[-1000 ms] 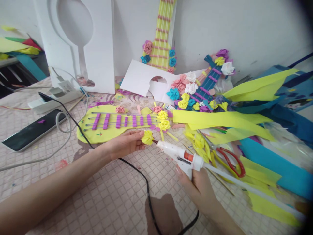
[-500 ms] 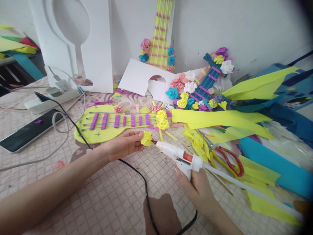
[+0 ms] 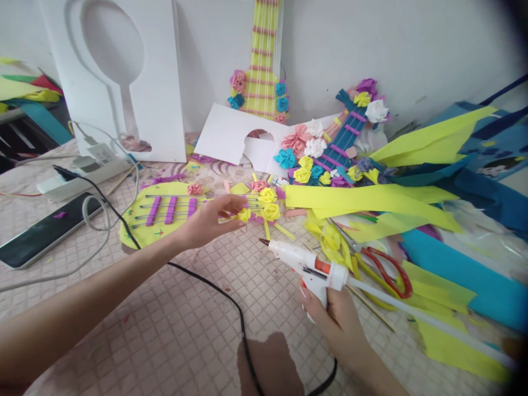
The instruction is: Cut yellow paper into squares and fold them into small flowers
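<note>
The yellow paper flower (image 3: 244, 215) is between the thumb and fingertips of my left hand (image 3: 208, 221), at the neck of a flat yellow paper guitar (image 3: 138, 204). Purple strips and thin grey strings cross the guitar, partly hidden behind my hand. Just right of the fingertips, another yellow flower (image 3: 270, 212) is on the neck end. My right hand (image 3: 336, 319) is wrapped round the handle of a white hot glue gun (image 3: 303, 261). Its dark nozzle points left, below the neck and apart from the flower. A long glue stick (image 3: 416, 311) runs out of its back.
Red-handled scissors (image 3: 390, 269) lie among yellow crepe paper strips (image 3: 363, 199) at right. A black cord (image 3: 206, 283) crosses the table. A phone (image 3: 45, 234) and a power strip (image 3: 80, 179) are at left. Decorated guitars (image 3: 266, 82) and white cut-out boards (image 3: 163, 82) stand behind.
My left hand has carried the yellow flower up from the glue gun's nozzle to the guitar's neck. The nozzle and flower are now apart; my right hand still holds the gun.
</note>
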Tool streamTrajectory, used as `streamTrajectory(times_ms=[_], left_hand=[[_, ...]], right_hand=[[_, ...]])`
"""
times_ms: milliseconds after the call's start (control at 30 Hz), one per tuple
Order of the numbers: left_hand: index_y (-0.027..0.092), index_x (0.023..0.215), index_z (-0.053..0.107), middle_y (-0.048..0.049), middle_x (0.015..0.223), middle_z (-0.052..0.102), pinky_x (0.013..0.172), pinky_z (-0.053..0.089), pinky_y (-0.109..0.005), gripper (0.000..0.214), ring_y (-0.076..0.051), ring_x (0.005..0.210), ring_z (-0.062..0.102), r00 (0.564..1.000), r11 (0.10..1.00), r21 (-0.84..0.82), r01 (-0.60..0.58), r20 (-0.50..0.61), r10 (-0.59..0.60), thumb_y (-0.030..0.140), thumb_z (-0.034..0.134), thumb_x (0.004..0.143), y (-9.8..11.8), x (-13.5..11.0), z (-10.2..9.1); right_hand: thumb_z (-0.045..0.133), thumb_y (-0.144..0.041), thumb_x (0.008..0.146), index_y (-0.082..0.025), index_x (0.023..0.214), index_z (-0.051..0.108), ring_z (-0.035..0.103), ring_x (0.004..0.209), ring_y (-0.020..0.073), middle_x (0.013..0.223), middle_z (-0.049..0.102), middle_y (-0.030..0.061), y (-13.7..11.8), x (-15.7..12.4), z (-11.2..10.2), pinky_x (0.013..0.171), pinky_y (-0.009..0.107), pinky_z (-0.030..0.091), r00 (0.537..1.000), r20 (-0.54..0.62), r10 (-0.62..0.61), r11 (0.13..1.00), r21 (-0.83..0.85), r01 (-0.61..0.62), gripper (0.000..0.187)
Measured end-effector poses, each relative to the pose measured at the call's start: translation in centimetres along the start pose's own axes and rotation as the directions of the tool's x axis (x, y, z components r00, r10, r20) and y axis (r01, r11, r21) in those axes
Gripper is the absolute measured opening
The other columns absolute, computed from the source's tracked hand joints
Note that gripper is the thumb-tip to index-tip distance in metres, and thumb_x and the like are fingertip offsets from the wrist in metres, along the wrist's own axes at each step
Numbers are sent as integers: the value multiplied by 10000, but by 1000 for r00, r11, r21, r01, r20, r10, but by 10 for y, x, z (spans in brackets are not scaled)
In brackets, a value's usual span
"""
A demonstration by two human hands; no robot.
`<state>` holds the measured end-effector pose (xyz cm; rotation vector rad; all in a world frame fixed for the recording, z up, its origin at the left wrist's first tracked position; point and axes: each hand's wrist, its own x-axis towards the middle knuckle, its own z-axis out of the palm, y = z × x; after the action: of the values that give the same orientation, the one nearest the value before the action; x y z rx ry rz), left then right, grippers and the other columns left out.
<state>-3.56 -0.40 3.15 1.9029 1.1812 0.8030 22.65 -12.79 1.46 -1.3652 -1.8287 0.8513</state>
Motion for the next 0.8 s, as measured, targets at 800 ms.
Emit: streamTrajectory(times_ms=[800], left_hand=[[162,1251,436,-112,1092,641,865,401,-407,460,-253,1025,593,955,743,601,-294,169,242,214,563,811,0,34,19]], right_hand=[[466,-320,863,-187,708,524,461,519,129,563,489,-21,-2,4,-9,498,246,389,996,-86,25,1000,-15,-26,213]])
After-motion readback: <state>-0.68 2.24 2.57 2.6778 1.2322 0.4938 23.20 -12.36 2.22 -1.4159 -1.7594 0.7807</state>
